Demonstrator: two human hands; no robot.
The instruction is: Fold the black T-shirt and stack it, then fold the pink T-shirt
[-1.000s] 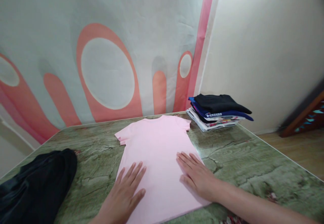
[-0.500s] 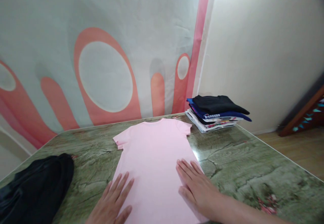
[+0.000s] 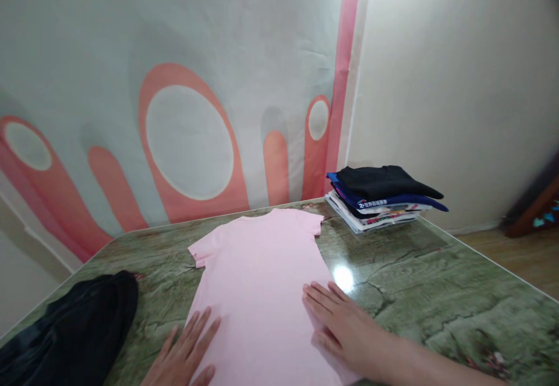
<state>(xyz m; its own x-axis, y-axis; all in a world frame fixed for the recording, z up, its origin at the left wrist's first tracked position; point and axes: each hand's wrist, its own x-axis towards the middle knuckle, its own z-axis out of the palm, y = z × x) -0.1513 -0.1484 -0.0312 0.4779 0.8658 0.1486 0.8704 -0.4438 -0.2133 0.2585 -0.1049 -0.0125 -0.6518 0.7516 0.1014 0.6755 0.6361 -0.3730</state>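
A pink short-sleeved T-shirt [image 3: 262,281] lies spread flat on the table [image 3: 406,293], its neckline toward the wall and its lower end running out of the frame. My left hand [image 3: 186,351] rests on the shirt's lower left edge, open with fingers spread. On the lower right edge lies my right hand [image 3: 345,328], palm down, fingers stretched out. Neither hand grips the cloth. The shirt's hem is out of view.
Folded clothes in a stack [image 3: 384,199], black on top, sit at the table's back right corner. Dark crumpled clothing [image 3: 74,328] lies at the left. Behind the table stands a wall with a pink-patterned covering [image 3: 257,83].
The shirt has shifted slightly toward me and to the left across the table, with both hands lying on it. The camera view has also turned a little to the left.
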